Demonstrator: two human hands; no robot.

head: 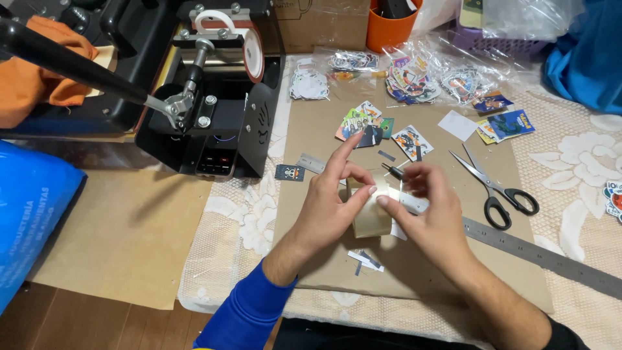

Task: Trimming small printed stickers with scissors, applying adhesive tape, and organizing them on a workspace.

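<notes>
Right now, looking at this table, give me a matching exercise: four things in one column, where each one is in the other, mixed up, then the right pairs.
Things:
1. tape roll
2. scissors
3. orange cup
4. metal ruler

Places:
A. at the table's far edge, beside a cardboard box
B. between both hands' fingers
C. lying open, right of the right hand
D. running out from under the hands toward the near right

Pairs: 1-B, 2-C, 3-A, 4-D
</notes>
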